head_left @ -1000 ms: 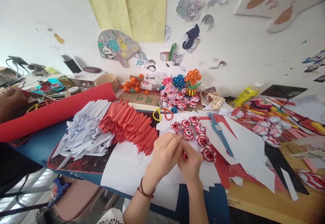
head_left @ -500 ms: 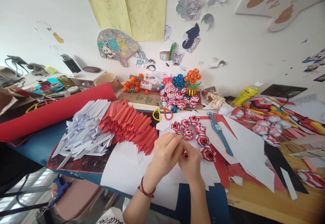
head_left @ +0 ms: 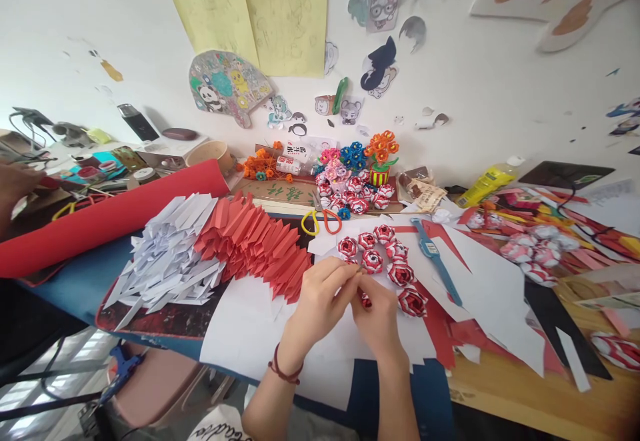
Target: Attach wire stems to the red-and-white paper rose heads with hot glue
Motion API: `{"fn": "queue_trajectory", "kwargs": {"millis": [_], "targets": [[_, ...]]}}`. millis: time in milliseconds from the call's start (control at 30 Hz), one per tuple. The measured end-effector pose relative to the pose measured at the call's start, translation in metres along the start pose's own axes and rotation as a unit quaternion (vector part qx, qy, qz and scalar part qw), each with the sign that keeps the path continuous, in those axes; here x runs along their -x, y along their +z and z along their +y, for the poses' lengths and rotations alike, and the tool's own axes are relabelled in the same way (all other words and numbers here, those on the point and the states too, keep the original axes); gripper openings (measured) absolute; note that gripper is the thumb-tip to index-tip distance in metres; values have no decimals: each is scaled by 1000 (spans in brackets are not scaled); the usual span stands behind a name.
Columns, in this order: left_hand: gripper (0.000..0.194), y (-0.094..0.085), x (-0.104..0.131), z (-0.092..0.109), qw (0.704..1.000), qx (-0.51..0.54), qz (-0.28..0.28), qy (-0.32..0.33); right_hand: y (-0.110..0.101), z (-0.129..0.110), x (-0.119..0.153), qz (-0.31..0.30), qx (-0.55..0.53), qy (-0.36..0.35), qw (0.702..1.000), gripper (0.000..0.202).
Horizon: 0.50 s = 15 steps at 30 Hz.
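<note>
My left hand (head_left: 320, 298) and my right hand (head_left: 377, 309) meet over white paper (head_left: 250, 341), fingertips pinched together. Whatever they hold is too small and too covered by the fingers to make out. Just beyond the fingertips sit several red-and-white folded paper flowers (head_left: 371, 261), and one more is partly hidden behind my right hand. To the left of my hands lies a fanned pile of folded red paper pieces (head_left: 255, 244). It adjoins a heap of folded white paper pieces (head_left: 173, 251).
Yellow-and-red-handled scissors (head_left: 320, 221) and a blue watch (head_left: 436, 261) lie nearby. A red roll (head_left: 115, 218) crosses the left side; another person's hand (head_left: 15, 188) is behind it. Finished flowers (head_left: 353, 191) stand at the back. A glue gun (head_left: 120, 371) hangs low left.
My hands stay pinched together, with the left fingers shifting slightly. Another person's hand has come further into view at the left edge. The view has tilted a little.
</note>
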<state>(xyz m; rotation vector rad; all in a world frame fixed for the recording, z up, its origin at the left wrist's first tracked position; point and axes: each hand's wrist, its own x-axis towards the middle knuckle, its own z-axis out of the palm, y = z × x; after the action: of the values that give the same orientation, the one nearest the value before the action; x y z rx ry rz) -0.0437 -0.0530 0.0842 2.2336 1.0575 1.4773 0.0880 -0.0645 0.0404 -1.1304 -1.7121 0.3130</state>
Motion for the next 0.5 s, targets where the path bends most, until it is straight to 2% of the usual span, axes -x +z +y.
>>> {"fn": "queue_trajectory", "kwargs": {"millis": [167,500], "targets": [[12,-7,-2,-2,999,24,-34,-7,-3,1,-2,-10,-11,-3,1000,18],[12,-8,-2,-2,998,45,-40,-4,-6,0,-2,-28,-16,-2,999,14]]}}
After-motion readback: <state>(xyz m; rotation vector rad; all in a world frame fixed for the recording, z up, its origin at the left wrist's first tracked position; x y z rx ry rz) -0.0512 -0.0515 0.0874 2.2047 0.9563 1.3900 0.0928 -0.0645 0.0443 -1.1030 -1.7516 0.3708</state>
